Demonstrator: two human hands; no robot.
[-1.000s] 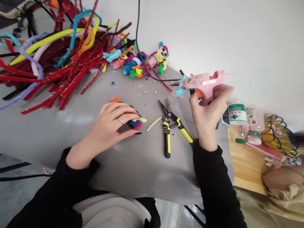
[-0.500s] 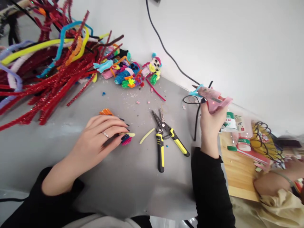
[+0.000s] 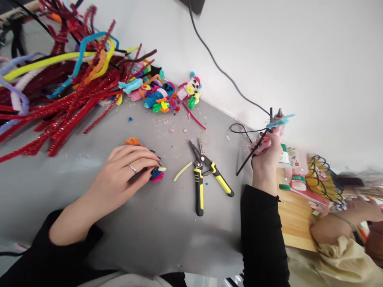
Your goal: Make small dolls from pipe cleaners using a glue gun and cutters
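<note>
My left hand (image 3: 124,169) rests low over the grey tabletop, fingers closed around a small pipe-cleaner piece. Blue and pink coils (image 3: 156,176), a pale yellow strip (image 3: 162,169) and an orange part (image 3: 133,141) stick out; the rest is hidden under the hand. At the table's right edge, my right hand (image 3: 266,165) grips a pink glue gun (image 3: 279,129), its nozzle pointing up. A light-blue piece (image 3: 289,118) sits by the nozzle. A thin black rod (image 3: 248,160) crosses in front of that hand. Between the hands lie yellow-black wire strippers (image 3: 198,191), jaws apart, and a cut yellow strip (image 3: 182,171).
A heap of red and coloured pipe cleaners (image 3: 74,91) covers the back left. Several small pipe-cleaner figures (image 3: 160,95) stand by the white wall. A black cord (image 3: 215,59) runs to the glue gun. On the right are bottles (image 3: 285,171), a yellow basket (image 3: 321,175) and another person's arm (image 3: 332,229).
My right hand has turned the glue gun, swinging its nozzle from pointing left to pointing up, with the black rod now across the hand. My left hand has barely moved.
</note>
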